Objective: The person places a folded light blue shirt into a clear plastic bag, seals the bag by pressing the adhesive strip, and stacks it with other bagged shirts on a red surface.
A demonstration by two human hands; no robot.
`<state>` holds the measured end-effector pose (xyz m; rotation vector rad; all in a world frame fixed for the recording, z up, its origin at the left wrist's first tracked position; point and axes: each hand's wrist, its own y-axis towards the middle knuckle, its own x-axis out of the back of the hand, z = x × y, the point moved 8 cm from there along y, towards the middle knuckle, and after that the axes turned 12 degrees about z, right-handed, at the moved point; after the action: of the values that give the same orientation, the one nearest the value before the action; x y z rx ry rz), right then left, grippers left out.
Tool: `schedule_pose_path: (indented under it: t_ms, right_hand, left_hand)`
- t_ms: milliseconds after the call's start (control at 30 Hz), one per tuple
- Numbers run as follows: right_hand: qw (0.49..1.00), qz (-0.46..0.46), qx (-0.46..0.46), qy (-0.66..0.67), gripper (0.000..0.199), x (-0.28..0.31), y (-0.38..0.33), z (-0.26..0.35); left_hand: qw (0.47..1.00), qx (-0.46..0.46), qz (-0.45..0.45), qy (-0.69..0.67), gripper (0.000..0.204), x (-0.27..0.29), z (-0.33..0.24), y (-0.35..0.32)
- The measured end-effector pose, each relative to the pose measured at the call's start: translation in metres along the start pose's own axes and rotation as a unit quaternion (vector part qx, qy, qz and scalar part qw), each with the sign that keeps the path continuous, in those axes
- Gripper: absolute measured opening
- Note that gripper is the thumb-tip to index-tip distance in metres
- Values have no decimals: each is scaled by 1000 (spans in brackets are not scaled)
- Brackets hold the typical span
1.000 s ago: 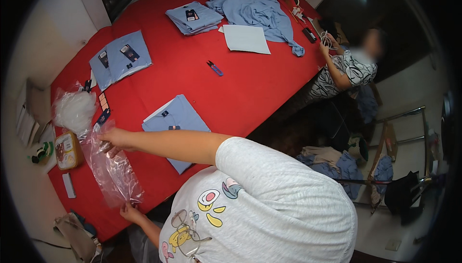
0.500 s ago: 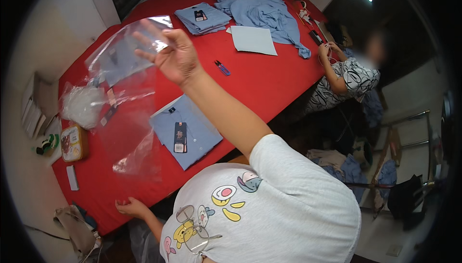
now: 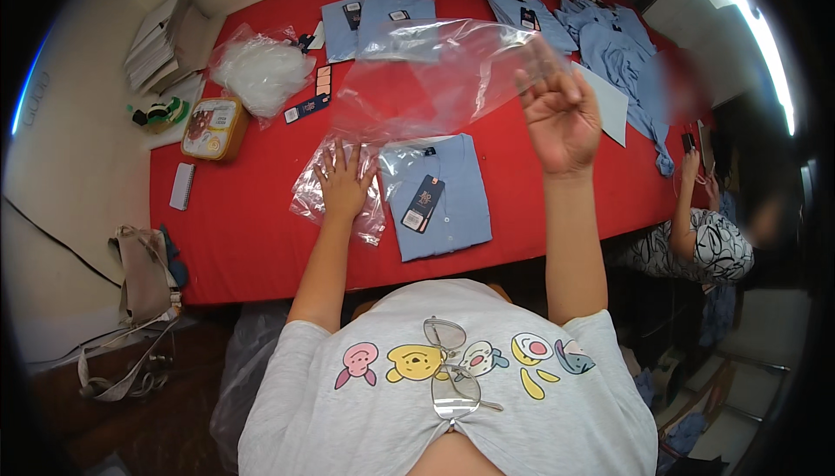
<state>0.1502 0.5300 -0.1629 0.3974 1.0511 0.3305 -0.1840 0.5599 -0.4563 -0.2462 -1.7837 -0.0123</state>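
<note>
My right hand [image 3: 561, 124] is raised over the table, palm toward me, its fingers stretched out with the tips blurred under clear film. A large clear plastic bag [image 3: 417, 84] spreads leftward in the air from these fingers, and they appear to reach into it. My left hand [image 3: 344, 184] lies flat, fingers spread, on clear plastic bags [image 3: 370, 224] on the table. Between my hands is a folded light-blue shirt [image 3: 465, 206] with buttons and a dark hang tag [image 3: 424, 204]. Film overlaps the shirt's left edge.
A red-covered table [image 3: 235, 250] holds a heap of clear bags [image 3: 261, 67], a yellow container [image 3: 211, 128] and a small notepad [image 3: 182, 186]. Folded blue shirts [image 3: 344, 32] lie at the back, loose blue garments [image 3: 613, 50] back right. A co-worker [image 3: 718, 245] is at the right.
My left hand has moved from the table's near edge onto the clear bags. My right hand is still raised with the large bag, which now stretches out more sideways. The view has turned.
</note>
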Motion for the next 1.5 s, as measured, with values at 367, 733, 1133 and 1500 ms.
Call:
schedule_pose_path:
  t_ms: [367,733,1133,1500]
  right_hand:
    - [995,-58,68,42,46,77,-93,100]
    - [982,-148,112,24,43,96,-82,130]
    - [897,-382,-138,-177,31,209,-170,94]
    - [523,-366,-258,-725,30,247,-239,103]
  left_hand:
    - [997,18,-59,44,92,8,56,-9]
    - [998,6,9,60,93,0,56,-8]
    - [999,36,23,-19,85,17,28,7]
    - [981,-55,-22,-182,79,48,-75,124]
